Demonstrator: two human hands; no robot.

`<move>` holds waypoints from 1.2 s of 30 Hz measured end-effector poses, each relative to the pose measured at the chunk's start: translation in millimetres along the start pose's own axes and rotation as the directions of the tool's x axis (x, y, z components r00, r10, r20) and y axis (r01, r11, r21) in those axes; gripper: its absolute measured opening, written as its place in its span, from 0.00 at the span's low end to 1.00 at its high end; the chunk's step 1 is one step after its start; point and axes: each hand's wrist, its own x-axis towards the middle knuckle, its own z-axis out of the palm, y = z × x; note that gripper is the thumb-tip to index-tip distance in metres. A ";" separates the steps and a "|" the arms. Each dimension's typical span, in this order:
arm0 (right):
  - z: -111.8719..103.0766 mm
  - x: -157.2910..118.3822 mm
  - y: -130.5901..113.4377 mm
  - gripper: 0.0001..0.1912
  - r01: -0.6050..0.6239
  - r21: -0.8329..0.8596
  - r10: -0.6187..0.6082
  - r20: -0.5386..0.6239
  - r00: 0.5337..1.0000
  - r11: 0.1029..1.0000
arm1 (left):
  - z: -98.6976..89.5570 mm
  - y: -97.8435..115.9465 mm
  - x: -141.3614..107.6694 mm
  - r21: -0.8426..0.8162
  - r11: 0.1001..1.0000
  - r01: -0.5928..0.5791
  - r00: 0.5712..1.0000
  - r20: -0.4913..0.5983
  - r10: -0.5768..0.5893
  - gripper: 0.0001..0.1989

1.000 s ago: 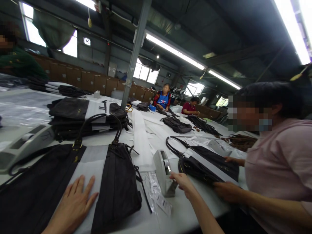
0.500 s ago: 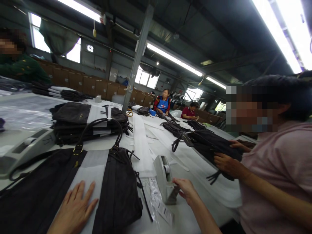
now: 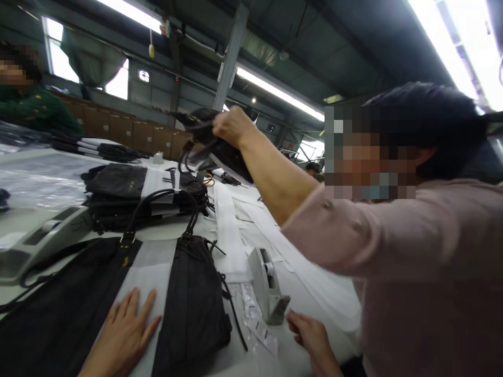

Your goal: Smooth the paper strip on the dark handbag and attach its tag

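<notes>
A dark handbag [image 3: 192, 298] lies flat before me, with a white foam strip [image 3: 151, 269] across its middle. My left hand [image 3: 128, 327] rests on the strip and the bag, fingers spread. My right hand [image 3: 308, 332] is just off the near end of a grey tape dispenser [image 3: 269, 288], its fingers pinched together; anything between them is too small to make out. The bag's two looped handles point away from me. Small clear packets with labels [image 3: 263, 335] lie between the bag and the dispenser.
At right a person in a pink shirt [image 3: 424, 262] reaches across, holding up a dark bag [image 3: 231, 157]. Stacked dark bags [image 3: 113, 183] sit behind my bag. Another tape dispenser [image 3: 43, 241] stands left. White foam strips [image 3: 230, 235] cover the middle. A person in green [image 3: 35, 112] is far left.
My right hand has drawn back from the dispenser, toward me. My left hand has barely moved. The person in pink has leaned in and raised a dark bag leftward over the table.
</notes>
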 end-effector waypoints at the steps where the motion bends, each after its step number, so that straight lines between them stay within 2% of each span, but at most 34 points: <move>1: 2.8 -0.5 5.6 0.22 -0.028 0.049 0.027 0.033 0.999 0.998 | 0.6 -0.1 0.0 0.009 1.000 -0.004 1.000 -0.004 0.004 0.29; 3: 8.3 -0.2 15.1 0.23 -0.043 0.122 0.033 0.080 0.996 0.992 | 0.9 0.1 0.3 0.020 1.000 -0.009 1.000 0.000 0.009 0.28; 6: 14.6 2.7 26.4 0.27 0.028 0.131 -0.037 0.063 0.997 0.991 | -2.2 1.3 1.2 0.020 1.000 0.009 1.000 -0.002 -0.009 0.28; 11: 20.8 11.3 37.6 0.30 0.198 -0.017 -0.198 0.015 0.980 0.980 | -12.3 3.3 2.1 0.025 0.999 0.028 0.999 0.045 -0.029 0.28; 15: 22.9 18.0 39.1 0.26 0.244 -0.104 -0.245 0.006 0.969 0.964 | -15.1 3.3 1.7 0.034 0.999 0.024 0.999 0.048 -0.025 0.28; 18: 21.6 20.1 43.9 0.25 0.233 -0.179 -0.234 0.013 0.972 0.956 | -11.7 2.3 1.4 0.026 1.000 0.007 1.000 0.021 -0.007 0.28; 22: 13.4 10.7 53.1 0.23 0.205 -0.303 -0.209 0.021 0.978 0.931 | -6.0 0.3 1.4 -0.007 1.000 0.004 1.000 -0.013 -0.004 0.29; 25: 5.5 -9.4 43.4 0.23 0.292 -0.410 -0.291 0.067 0.955 0.864 | -6.5 -0.1 1.3 -0.031 0.999 0.020 0.999 -0.028 -0.021 0.29; 27: 3.1 -27.6 23.6 0.24 0.430 -0.435 -0.391 0.181 0.903 0.791 | -9.2 0.3 1.3 -0.045 0.999 0.026 0.999 -0.036 -0.028 0.29; 31: 10.9 -61.9 -32.9 0.21 0.705 -0.322 -0.543 0.466 0.699 0.631 | -15.3 1.7 1.6 -0.076 0.997 0.026 0.999 -0.035 -0.029 0.29; 36: 43.6 -84.5 -92.5 0.18 0.870 -0.217 -0.530 0.719 0.450 0.444 | -20.1 3.8 3.1 -0.136 0.989 0.057 0.997 -0.035 -0.062 0.28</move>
